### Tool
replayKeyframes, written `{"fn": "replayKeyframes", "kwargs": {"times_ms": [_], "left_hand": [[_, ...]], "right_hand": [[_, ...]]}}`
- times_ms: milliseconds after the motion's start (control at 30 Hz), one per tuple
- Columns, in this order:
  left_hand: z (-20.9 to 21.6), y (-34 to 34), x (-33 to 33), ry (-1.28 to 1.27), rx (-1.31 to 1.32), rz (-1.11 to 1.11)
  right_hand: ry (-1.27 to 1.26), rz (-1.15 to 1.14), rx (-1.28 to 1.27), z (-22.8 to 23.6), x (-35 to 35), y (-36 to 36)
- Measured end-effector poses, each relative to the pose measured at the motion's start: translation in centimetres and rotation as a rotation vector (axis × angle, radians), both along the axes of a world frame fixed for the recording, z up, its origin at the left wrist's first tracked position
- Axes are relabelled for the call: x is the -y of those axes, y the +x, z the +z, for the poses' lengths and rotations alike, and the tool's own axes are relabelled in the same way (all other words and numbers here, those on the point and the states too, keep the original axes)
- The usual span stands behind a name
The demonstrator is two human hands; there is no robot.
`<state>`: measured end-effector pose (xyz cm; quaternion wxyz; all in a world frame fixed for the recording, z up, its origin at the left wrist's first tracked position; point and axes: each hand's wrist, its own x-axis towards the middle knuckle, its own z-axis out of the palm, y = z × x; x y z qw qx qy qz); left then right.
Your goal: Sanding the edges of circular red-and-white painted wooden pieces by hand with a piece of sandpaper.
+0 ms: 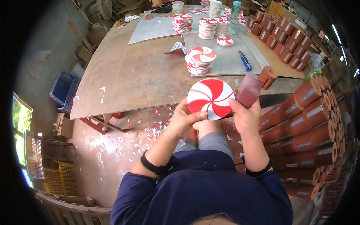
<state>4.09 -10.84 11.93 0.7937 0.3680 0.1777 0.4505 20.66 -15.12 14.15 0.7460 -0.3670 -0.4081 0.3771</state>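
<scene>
Above my lap, my left hand (183, 120) is closed on the lower left edge of a round disc (211, 96) with a red and white swirl. Its thumb lies on the printed face. My right hand (246, 117) grips a curled, reddish-brown strip of sandpaper (249, 90), and its thumb presses the disc's right edge. Just beyond, on the table, a short uneven stack of the same discs (201, 56) stands. A blue utility knife (245, 60) lies to the right of that stack. One single disc (225, 41) rests farther back.
Taller disc stacks (207, 30) and a water bottle (235, 12) stand at the far side of the wooden table (123, 71). Brown cylinders (300, 116) are piled close on my right. White and red paper scraps (150, 131) litter the floor. A person's hand (156, 3) shows at the far edge.
</scene>
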Motion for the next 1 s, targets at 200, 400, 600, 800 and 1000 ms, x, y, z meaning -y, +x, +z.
{"fn": "replayKeyframes", "kwargs": {"times_ms": [200, 400, 600, 800, 1000], "left_hand": [[0.6, 1.7, -0.2, -0.110, 0.245, 0.109], [0.9, -0.1, -1.4, -0.043, 0.192, 0.288], [1.8, -1.7, -1.9, 0.015, 0.026, 0.312], [2.2, -2.4, -1.9, 0.066, -0.060, 0.176], [2.3, -3.5, -2.5, 0.032, -0.094, 0.027]], "right_hand": [[-0.059, -0.216, 0.089, -2.3, 0.8, -2.8], [0.037, 0.039, 0.470, -2.4, 2.2, -2.5], [0.198, -0.221, 0.782, 0.6, 0.8, 0.2], [0.362, -0.233, 1.099, 2.3, 1.6, -0.8], [0.266, -0.241, 1.118, -2.0, 1.7, 0.1]]}}
